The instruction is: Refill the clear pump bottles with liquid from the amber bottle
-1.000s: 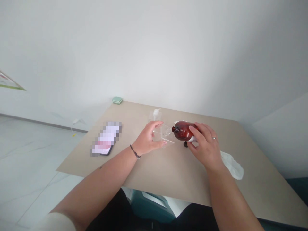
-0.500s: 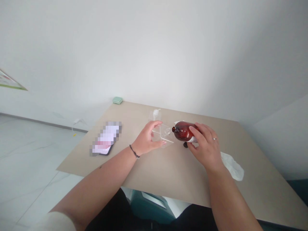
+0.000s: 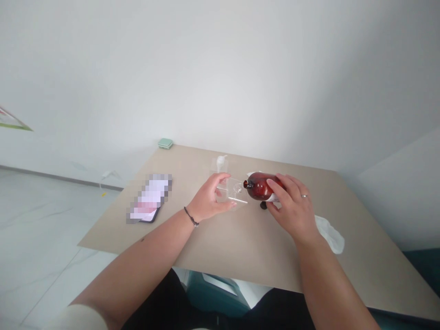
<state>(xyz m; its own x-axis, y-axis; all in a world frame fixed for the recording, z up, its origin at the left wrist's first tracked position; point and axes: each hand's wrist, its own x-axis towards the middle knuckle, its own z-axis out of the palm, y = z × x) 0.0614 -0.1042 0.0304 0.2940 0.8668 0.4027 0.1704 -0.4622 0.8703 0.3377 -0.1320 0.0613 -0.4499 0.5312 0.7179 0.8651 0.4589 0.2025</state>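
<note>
1. Two bare forearms reach up from the bottom of the head-worn view, which looks forward and down, toward the middle of a broad, flat, beige table top [image 3: 240, 247].
2. The left hand [image 3: 209, 198], with a thin dark cord bracelet [image 3: 191, 217] at the wrist, is closed around a clear, square-edged plastic box [image 3: 231, 192], near the table's centre, with fingers on its far side and thumb on its near side.
3. The right hand [image 3: 292, 206], wearing a silver ring [image 3: 304, 195], is wrapped around a rounded amber glass bottle [image 3: 263, 188]. The bottle lies on its side above the table, its narrow neck pointing left, just beside the box.
4. A small, dark, round cap [image 3: 263, 205] sits just below the bottle. Behind the box stands a clear pump top [image 3: 222, 162].
5. Left of the hands lies a black phone [image 3: 147, 199], its screen pixelated. A small mint-green rounded case [image 3: 165, 144] sits at the far corner, and a crumpled white cloth [image 3: 328, 233] lies at right.
6. Around the table are a smooth, pale wall [image 3: 220, 68] and pale, veined floor tiles [image 3: 41, 220]. A teal object [image 3: 213, 293] shows beneath the table.
</note>
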